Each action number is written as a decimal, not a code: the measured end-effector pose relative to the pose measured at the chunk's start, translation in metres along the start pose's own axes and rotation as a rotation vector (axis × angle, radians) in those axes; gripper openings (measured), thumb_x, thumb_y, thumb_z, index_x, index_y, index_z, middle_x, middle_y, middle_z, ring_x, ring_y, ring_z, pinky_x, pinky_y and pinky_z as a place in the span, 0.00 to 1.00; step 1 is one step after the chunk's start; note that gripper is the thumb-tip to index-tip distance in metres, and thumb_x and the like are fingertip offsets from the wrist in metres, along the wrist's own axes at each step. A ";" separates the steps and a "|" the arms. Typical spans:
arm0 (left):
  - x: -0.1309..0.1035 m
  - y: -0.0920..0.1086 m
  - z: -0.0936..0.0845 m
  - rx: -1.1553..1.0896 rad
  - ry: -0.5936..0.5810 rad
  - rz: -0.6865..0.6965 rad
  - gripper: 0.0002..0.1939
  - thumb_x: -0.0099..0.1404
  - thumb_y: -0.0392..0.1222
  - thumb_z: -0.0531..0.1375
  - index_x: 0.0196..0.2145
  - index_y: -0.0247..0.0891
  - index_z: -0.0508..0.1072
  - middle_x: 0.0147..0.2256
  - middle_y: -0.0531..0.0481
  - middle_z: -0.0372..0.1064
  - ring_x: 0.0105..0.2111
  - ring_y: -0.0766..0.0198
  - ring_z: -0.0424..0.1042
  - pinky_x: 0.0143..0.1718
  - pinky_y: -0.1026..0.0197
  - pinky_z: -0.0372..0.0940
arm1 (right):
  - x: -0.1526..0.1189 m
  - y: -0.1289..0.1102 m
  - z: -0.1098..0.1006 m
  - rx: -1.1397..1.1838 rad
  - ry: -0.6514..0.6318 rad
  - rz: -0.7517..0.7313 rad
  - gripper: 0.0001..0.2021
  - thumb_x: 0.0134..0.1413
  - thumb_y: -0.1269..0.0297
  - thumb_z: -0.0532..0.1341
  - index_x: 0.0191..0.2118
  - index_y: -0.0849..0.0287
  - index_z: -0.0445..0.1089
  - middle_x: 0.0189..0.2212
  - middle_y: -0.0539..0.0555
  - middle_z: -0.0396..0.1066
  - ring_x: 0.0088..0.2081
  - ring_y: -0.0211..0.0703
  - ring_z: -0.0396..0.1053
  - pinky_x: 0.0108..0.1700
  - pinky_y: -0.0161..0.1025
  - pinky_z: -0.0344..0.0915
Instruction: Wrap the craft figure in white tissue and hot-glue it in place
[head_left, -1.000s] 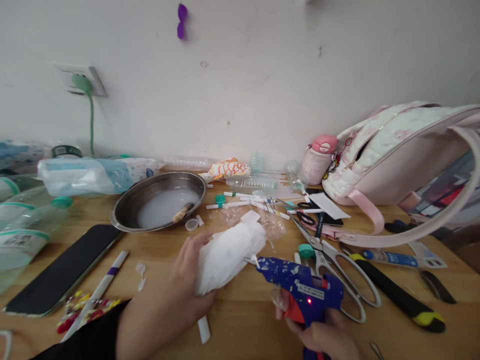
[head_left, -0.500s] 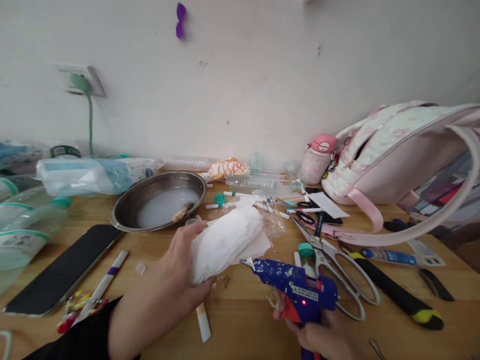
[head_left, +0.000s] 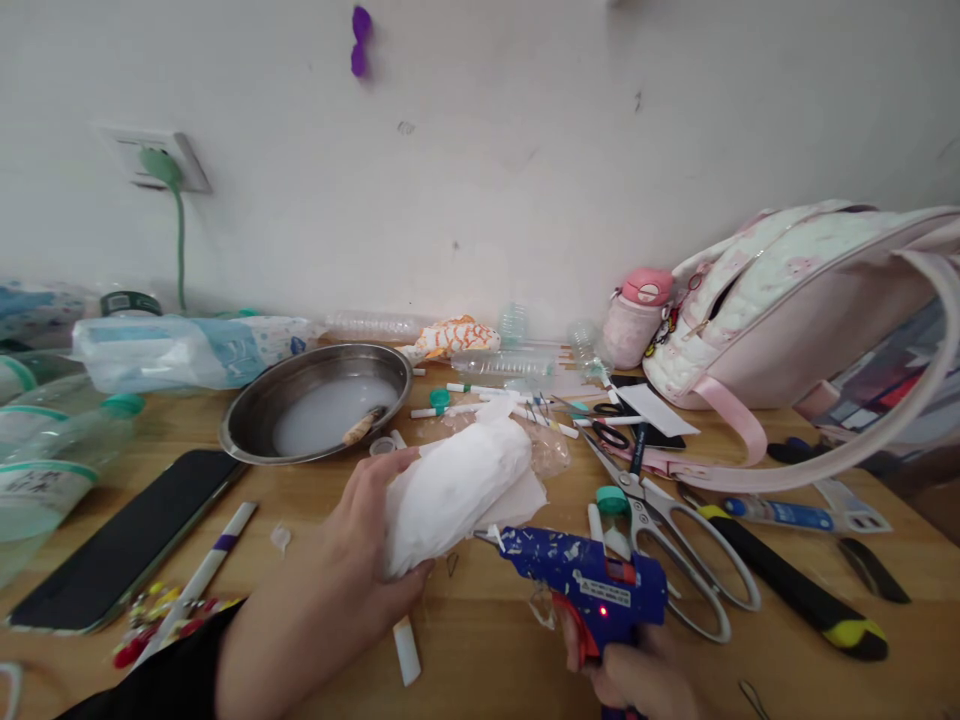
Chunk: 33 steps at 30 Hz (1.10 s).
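My left hand [head_left: 352, 560] is wrapped round a white paper-covered form [head_left: 461, 490], thumb below and fingers on its far side. A loose flap sticks out at the form's right end. My right hand [head_left: 630, 670] grips a blue hot glue gun [head_left: 585, 575] by its handle, fingers at the orange-red trigger. A small red light glows on the gun's side. Its nozzle points left, close to the underside of the white form; whether they touch I cannot tell. Thin glue strands hang below the gun.
A steel basin [head_left: 247, 395] of cloudy liquid holds a brush. Behind lie a painted orange-and-white fish [head_left: 457, 338] and clear bottle pieces. Scissors [head_left: 675, 540] and a black-yellow cutter [head_left: 795, 580] lie right, near a pink backpack [head_left: 795, 340]. A phone [head_left: 124, 540] and plastic bottles [head_left: 45, 470] occupy the left.
The glue gun has shifted slightly left and down, bringing its nozzle further under the white form. The form has moved a little to the right and tilted slightly in my left hand.
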<state>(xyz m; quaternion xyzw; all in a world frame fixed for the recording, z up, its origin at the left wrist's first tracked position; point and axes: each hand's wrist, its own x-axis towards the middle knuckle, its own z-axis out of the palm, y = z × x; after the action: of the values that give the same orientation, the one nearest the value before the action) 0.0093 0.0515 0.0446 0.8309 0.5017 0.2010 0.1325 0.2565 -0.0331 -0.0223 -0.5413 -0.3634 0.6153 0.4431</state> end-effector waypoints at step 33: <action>0.001 -0.007 -0.008 0.029 0.019 -0.049 0.31 0.58 0.45 0.55 0.55 0.44 0.45 0.52 0.39 0.58 0.50 0.43 0.68 0.47 0.42 0.66 | 0.015 -0.018 -0.027 0.260 -0.009 0.155 0.03 0.28 0.71 0.63 0.16 0.56 0.69 0.14 0.50 0.65 0.20 0.42 0.64 0.22 0.39 0.60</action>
<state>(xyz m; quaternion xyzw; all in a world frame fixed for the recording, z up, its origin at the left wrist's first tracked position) -0.0001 0.0560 0.0491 0.8183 0.5260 0.1980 0.1205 0.2857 -0.0139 -0.0142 -0.5031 -0.2394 0.6920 0.4590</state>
